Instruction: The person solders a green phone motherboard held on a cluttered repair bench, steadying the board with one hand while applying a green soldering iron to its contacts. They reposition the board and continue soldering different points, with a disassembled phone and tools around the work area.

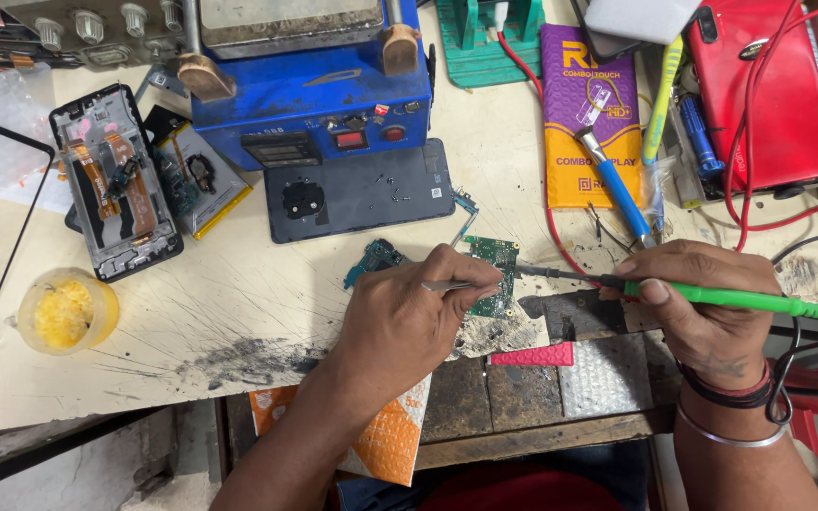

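On scarred workbench | left hand grips tweezers | right hand grips soldering iron | circuit board

A pale, scratched and soot-stained surface fills the view under even, bright light. Its near edge carries dark worn wooden boards. Below, at the lower left, a strip of grey floor shows.
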The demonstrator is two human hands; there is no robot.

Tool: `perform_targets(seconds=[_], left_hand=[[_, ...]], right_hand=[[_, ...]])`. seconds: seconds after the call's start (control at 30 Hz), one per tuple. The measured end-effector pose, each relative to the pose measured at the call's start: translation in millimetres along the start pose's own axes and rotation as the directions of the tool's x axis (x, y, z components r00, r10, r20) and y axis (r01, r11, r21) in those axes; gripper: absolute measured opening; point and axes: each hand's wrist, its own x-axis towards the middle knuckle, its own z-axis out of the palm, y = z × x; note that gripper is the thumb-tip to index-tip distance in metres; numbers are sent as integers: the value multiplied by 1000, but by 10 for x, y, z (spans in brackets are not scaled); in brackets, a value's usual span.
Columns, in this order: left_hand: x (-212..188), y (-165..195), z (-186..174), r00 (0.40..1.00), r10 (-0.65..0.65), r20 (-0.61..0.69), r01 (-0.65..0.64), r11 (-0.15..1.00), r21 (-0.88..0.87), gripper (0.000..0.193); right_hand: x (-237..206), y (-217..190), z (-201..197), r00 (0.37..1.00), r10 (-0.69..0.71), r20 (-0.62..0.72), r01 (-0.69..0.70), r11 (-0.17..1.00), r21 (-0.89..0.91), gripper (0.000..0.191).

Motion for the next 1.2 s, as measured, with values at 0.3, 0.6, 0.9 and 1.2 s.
perform_targets(seconds=[0.3, 0.6, 0.9, 1.2], left_hand=[[-5, -18, 13, 1000, 15, -8, -15, 1000, -10, 34], [-9, -12, 7, 1000, -15, 16, 15, 1000, 3, 29], [-28, -37, 15, 1000, 19, 3, -19, 1000, 25, 47], [2, 12, -24, 1000, -20, 10, 20, 1000, 8, 24]], right_hand=[[4, 35, -12, 1000, -28, -4, 27, 994, -110, 19], [0, 41, -22, 999, -42, 4, 42, 990, -134, 20], [9, 21, -15, 1000, 30, -10, -30, 998, -56, 20], [3, 29, -25, 999, 41, -17, -43, 995, -85, 20]])
